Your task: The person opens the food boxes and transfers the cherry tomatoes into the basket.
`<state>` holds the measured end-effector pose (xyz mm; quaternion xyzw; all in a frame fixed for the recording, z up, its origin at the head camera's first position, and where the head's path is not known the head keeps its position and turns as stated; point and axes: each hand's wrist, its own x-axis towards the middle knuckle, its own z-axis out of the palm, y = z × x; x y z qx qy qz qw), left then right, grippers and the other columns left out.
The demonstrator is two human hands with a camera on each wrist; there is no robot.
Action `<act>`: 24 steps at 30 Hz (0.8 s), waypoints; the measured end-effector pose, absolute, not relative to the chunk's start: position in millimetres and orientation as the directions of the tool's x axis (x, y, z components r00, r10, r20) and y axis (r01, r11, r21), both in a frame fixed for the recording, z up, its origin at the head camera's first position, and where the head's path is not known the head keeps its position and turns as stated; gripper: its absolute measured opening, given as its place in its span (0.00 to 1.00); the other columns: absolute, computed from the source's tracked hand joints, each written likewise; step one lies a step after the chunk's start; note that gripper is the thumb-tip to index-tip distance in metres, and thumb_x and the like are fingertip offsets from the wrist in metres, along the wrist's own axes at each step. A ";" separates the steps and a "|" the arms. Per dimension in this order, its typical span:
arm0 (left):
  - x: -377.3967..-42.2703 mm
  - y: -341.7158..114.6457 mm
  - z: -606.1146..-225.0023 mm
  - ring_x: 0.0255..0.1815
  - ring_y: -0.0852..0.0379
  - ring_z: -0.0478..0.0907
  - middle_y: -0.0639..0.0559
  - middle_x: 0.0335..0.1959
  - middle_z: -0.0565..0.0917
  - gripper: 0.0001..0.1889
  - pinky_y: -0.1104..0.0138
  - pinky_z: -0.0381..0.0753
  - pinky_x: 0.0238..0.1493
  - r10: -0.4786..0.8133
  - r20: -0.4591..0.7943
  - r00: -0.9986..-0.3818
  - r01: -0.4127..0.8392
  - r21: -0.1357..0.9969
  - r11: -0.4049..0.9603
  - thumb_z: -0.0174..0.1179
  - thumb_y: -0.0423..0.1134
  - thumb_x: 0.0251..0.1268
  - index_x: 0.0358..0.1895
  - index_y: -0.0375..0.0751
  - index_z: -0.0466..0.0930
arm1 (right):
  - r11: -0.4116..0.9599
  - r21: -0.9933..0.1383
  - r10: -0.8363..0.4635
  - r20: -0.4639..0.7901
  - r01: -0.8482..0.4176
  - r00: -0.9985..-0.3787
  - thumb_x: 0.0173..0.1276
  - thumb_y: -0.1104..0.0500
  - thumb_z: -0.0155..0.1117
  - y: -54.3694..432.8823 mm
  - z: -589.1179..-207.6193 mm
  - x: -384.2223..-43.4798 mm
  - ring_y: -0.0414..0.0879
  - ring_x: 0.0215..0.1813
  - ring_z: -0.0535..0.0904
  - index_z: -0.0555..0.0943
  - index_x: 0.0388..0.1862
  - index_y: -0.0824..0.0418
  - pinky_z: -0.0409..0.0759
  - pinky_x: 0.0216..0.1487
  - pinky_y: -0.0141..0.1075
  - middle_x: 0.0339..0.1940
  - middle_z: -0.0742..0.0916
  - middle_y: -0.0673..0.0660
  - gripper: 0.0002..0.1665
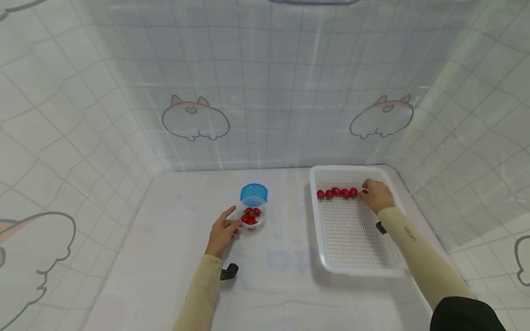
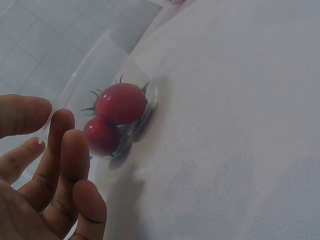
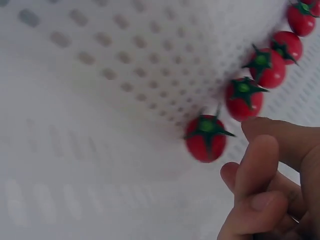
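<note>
We find the left hand (image 1: 222, 234) at the near-left side of a small clear container (image 1: 250, 226), pinching its rim between thumb and fingertips. We find the right hand (image 1: 377, 195) over a white tray (image 1: 352, 243), released: its fingers are loosely bent, and the right-wrist view shows the end tomato (image 3: 205, 138) just beside the fingertips, ungripped.

Inside the container we see several red cherry tomatoes (image 1: 251, 216) with green calyxes, grouped together. A blue lid (image 1: 254, 191) is raised at the container's far side.

Inside the tray we count six tomatoes in a row along the far part of the perforated base. The end tomato occupies the right end of this row, with a slight gap to its neighbour (image 3: 243, 98). We locate the tray to the right of the container, well apart from it.

On both forearms we note beige sleeves (image 1: 200, 289); the right one bears dark lettering (image 1: 410, 233). A black device (image 1: 229, 271) projects beside the left wrist.

Container and tray both rest on a white tablecloth (image 1: 285, 294). Beyond it we see pale grid-patterned sheeting (image 1: 290, 105), printed with rounded animal drawings (image 1: 195, 120).
</note>
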<state>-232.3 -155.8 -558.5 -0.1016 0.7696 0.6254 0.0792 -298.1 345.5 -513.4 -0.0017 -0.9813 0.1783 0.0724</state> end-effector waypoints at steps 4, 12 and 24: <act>-231.9 -156.4 -559.4 0.39 0.49 0.81 0.46 0.44 0.87 0.30 0.62 0.76 0.43 -0.057 -0.246 -0.967 -0.253 0.948 0.194 0.62 0.43 0.73 0.76 0.55 0.67 | 0.933 -0.359 0.032 0.168 -0.031 -0.985 0.67 0.62 0.67 338.6 -504.5 -297.8 0.59 0.33 0.82 0.80 0.48 0.72 0.80 0.33 0.53 0.40 0.86 0.72 0.16; -231.6 -154.4 -559.0 0.38 0.50 0.81 0.46 0.44 0.87 0.29 0.62 0.76 0.42 -0.067 -0.242 -0.968 -0.251 0.947 0.200 0.62 0.44 0.73 0.75 0.58 0.68 | 0.949 -0.313 0.050 0.247 -0.031 -0.968 0.71 0.54 0.64 302.2 -473.6 -297.2 0.62 0.40 0.84 0.82 0.55 0.64 0.79 0.34 0.55 0.53 0.87 0.65 0.19; -229.9 -153.6 -556.5 0.36 0.51 0.81 0.46 0.42 0.88 0.31 0.63 0.76 0.40 -0.059 -0.223 -0.973 -0.231 0.955 0.189 0.62 0.44 0.72 0.77 0.57 0.66 | 0.901 -0.391 -0.077 0.285 -0.189 -0.955 0.71 0.49 0.65 232.9 -440.1 -297.1 0.55 0.39 0.85 0.84 0.57 0.57 0.80 0.32 0.52 0.53 0.89 0.56 0.20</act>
